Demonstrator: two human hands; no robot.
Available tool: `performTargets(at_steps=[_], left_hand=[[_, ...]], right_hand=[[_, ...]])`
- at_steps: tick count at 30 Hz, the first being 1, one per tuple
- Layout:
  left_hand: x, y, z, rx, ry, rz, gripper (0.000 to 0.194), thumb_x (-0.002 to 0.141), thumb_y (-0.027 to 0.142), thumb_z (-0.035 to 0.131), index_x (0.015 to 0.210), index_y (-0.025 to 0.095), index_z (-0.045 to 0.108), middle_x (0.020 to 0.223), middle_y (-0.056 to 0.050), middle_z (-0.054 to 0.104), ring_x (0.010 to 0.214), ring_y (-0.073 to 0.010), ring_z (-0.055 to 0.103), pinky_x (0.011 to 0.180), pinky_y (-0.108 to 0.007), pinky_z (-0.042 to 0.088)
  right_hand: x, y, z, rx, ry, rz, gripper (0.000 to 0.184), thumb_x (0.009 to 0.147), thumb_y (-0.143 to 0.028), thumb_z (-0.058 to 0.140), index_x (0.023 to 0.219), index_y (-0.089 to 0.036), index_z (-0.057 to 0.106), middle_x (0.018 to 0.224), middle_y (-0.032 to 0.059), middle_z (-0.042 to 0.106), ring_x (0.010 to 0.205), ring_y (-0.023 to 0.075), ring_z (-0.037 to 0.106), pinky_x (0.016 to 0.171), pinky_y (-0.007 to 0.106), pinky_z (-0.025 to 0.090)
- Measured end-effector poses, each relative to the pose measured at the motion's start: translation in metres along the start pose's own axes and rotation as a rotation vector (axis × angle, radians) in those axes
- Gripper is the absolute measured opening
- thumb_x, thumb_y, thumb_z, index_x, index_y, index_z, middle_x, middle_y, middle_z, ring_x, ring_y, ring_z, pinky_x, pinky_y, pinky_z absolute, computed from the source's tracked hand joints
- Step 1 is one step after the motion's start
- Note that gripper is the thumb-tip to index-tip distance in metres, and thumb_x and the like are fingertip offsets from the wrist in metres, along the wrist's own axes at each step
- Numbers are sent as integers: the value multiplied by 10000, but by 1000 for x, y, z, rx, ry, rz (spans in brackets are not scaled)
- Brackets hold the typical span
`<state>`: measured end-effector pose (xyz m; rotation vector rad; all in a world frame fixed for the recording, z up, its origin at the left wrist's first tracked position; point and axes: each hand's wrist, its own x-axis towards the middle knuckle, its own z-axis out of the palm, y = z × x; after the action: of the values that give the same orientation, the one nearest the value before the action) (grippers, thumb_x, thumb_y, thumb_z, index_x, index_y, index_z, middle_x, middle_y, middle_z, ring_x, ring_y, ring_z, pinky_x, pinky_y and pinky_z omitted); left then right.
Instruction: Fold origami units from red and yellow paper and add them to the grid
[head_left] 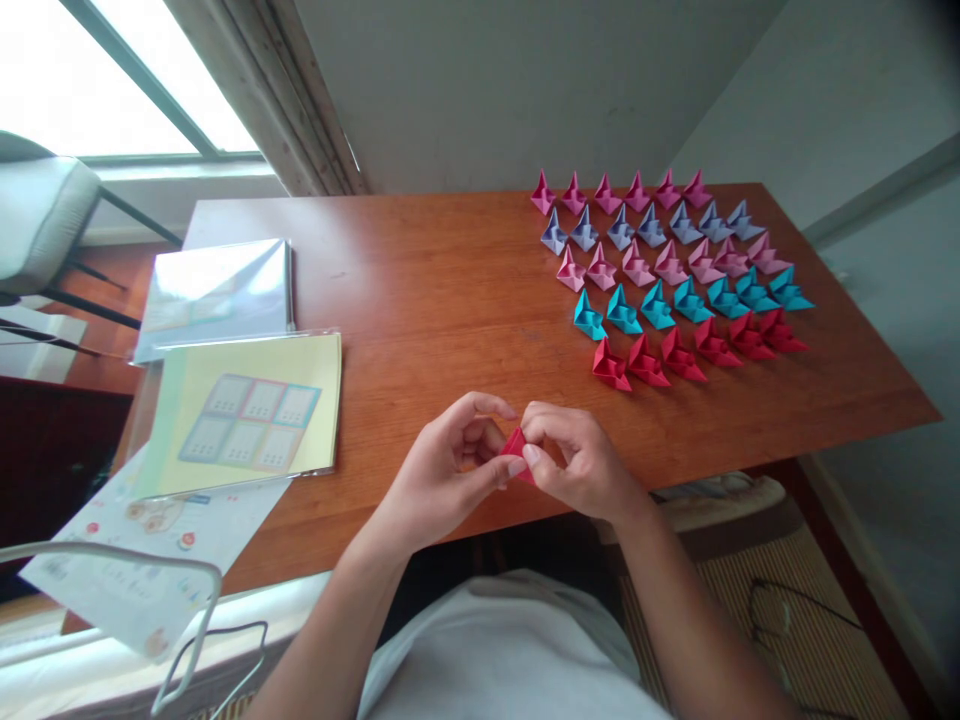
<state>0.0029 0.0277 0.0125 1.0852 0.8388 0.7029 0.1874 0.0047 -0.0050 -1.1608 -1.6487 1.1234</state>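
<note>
A small piece of folded red paper (514,443) is held between my two hands, just above the table's front edge. My left hand (457,455) pinches its left side, thumb along the lower edge and index finger arched over the top. On the other side, my right hand (574,450) grips the paper between thumb and fingertips. Parts of the paper are hidden behind the fingers. Beyond my right hand stand rows of folded paper boats: red (679,355), turquoise (690,300), pink (670,263), lavender (652,228) and magenta (637,190).
On the wooden table's (420,290) left lie a yellow packet (247,400), a glossy clear-wrapped packet (217,290) and a printed white sheet (165,540). A white bent tube (206,590) reaches in at lower left. A chair (52,210) stands by the window.
</note>
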Motion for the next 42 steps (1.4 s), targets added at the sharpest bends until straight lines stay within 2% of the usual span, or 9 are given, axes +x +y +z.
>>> performTargets(at_steps=[7, 12, 14, 18, 21, 24, 27, 34, 42], left_hand=[[-1, -3, -2, 132, 37, 44, 323, 820, 247, 765, 1081, 209, 579, 694, 27, 618, 628, -128, 603, 602, -228, 482], [-1, -1, -2, 261, 6, 88, 277, 855, 204, 705, 1100, 218, 575, 710, 36, 609, 644, -118, 577, 628, -224, 481], [0, -3, 1, 225, 27, 111, 271, 860, 211, 710, 1098, 212, 580, 739, 26, 620, 665, -117, 581, 637, -219, 484], [3, -10, 10, 93, 164, 119, 205, 857, 281, 738, 1018, 189, 650, 897, -45, 702, 805, -155, 658, 728, -245, 533], [3, -16, 14, 57, 243, 113, 146, 845, 303, 754, 897, 172, 716, 879, -65, 744, 796, -169, 681, 732, -250, 543], [2, -18, 12, 121, 282, 148, 133, 830, 305, 768, 844, 174, 745, 782, -51, 750, 701, -163, 675, 652, -241, 533], [1, -17, 6, 333, 286, 224, 104, 836, 284, 757, 822, 180, 754, 703, -33, 732, 620, -145, 643, 586, -229, 509], [2, -15, -1, 481, 263, 319, 101, 907, 207, 663, 964, 189, 743, 892, -27, 790, 731, -132, 727, 691, -197, 576], [4, -18, -6, 811, 332, 505, 98, 925, 165, 641, 968, 182, 728, 906, -27, 794, 759, -117, 738, 706, -166, 545]], right_hand=[[1, -2, 2, -36, -9, 74, 236, 924, -256, 550, 691, -217, 547, 699, -14, 552, 666, 145, 512, 637, 295, 406], [3, -5, 3, -36, 26, 8, 230, 949, -259, 574, 724, -219, 600, 719, -10, 595, 706, 152, 561, 694, 306, 436], [3, -4, 6, 8, 94, -14, 240, 951, -269, 594, 718, -220, 626, 713, -6, 605, 709, 157, 564, 696, 311, 435], [1, 0, 18, 180, 366, 75, 227, 942, -338, 641, 748, -228, 676, 714, -6, 612, 681, 155, 559, 647, 302, 425], [0, 3, 25, 266, 441, 100, 203, 939, -356, 652, 783, -230, 688, 726, -9, 623, 694, 154, 576, 651, 293, 441], [-1, 3, 22, 202, 407, 96, 198, 946, -334, 647, 784, -225, 679, 734, -9, 618, 705, 148, 576, 658, 285, 444], [-2, 3, 11, 104, 310, 71, 162, 944, -302, 652, 807, -219, 676, 779, -2, 633, 736, 149, 585, 684, 288, 450], [-2, 2, -6, -84, 142, 33, 157, 958, -219, 606, 810, -203, 657, 792, 8, 645, 745, 150, 599, 688, 290, 461], [-2, 3, -3, -297, 214, -96, 106, 939, -176, 636, 996, -225, 710, 924, 38, 684, 863, 173, 636, 783, 317, 513]])
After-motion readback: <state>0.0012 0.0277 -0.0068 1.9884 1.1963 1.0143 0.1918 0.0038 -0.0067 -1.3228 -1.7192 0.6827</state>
